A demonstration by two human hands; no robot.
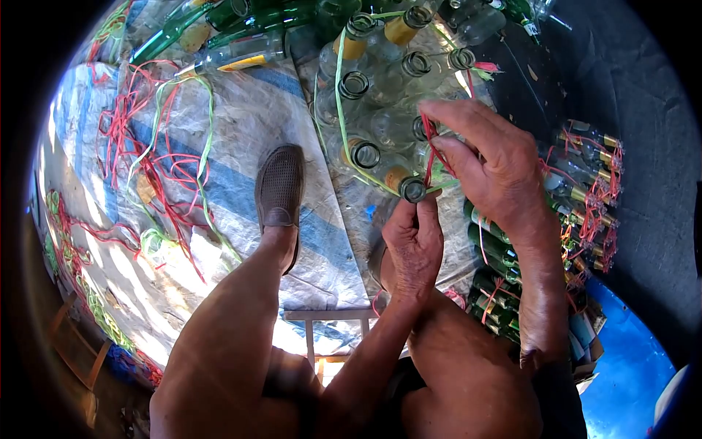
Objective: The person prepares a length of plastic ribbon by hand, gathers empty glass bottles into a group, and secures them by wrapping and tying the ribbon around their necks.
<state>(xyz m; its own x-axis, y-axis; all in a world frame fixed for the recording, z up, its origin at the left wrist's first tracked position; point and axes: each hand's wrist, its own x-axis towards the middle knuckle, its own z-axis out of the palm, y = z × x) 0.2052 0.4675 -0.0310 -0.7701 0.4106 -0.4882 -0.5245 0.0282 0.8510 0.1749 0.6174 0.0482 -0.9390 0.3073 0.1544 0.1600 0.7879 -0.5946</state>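
Observation:
Clear glass bottles (pixel 387 128) stand upright in a cluster in front of me, with a green strap (pixel 340 95) running around their necks. My right hand (pixel 486 157) pinches a red string (pixel 430 150) between thumb and fingers at the cluster's right side. Just below the nearest bottle mouth (pixel 412 189), my left hand (pixel 415 245) has its thumb and finger closed together. The red string runs down toward those fingertips, but what they grip is hidden behind the bottle's rim.
Tangled red and green strings (pixel 157 157) lie on the striped tarp (pixel 241 172) at left. Green bottles (pixel 245 18) lie at the top. Tied bottle bundles (pixel 585 183) and a blue surface (pixel 629 358) are at right. My shoe (pixel 279 183) rests on the tarp.

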